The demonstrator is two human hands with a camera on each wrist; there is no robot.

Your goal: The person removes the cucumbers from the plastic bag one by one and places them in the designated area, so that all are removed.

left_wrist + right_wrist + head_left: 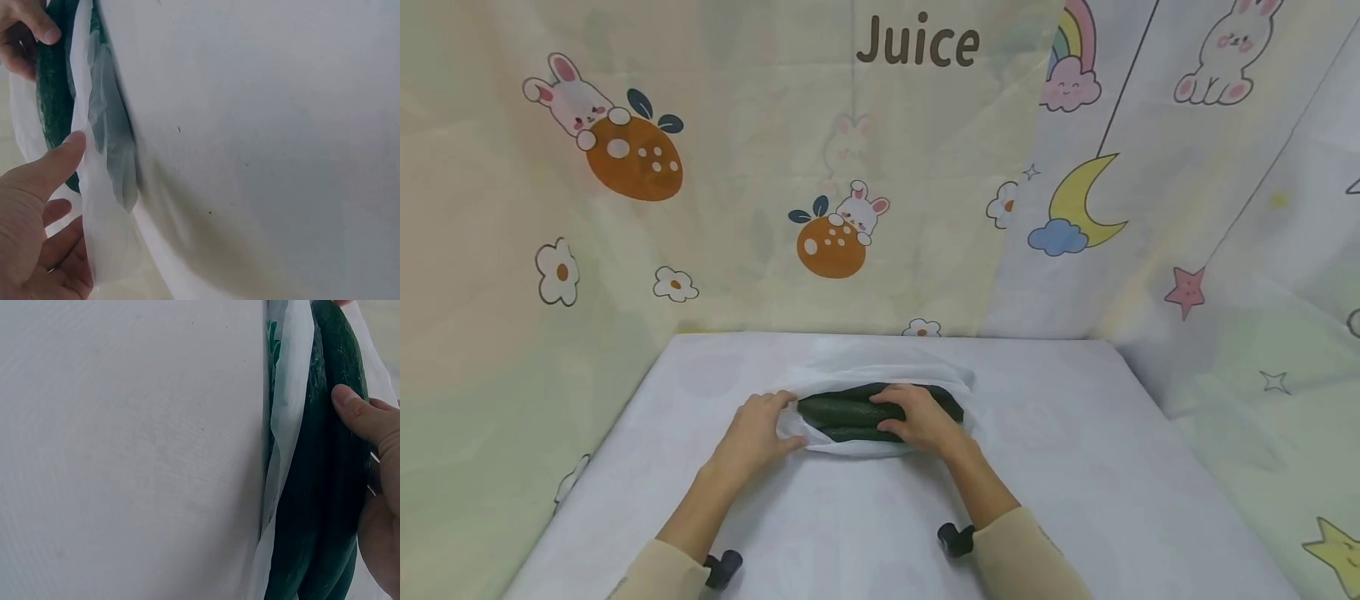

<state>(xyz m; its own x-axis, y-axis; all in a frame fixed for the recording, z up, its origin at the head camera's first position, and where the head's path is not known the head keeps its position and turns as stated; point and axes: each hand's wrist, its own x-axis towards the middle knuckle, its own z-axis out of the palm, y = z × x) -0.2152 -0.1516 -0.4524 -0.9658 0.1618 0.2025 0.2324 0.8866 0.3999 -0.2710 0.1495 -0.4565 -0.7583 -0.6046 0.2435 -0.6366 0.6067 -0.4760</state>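
Several dark green cucumbers (831,412) lie side by side in a thin white plastic bag (880,360) at the middle of the table. My right hand (923,421) reaches over them and grips the upper cucumber (345,447), thumb on its near side and fingers over the far side. At the bag's left end, my left hand (754,432) holds the bag's edge, its thumb (69,153) against the plastic near the cucumber tips. The left fingers are bent and partly hidden by the bag. Green print shows faintly on the bag's near side in the right wrist view.
A white cloth-covered table (1045,467) carries the bag. Behind and beside it hang printed curtains (737,167) with rabbits, oranges, flowers and a moon. Black wrist mounts (955,540) sit at both sleeves.
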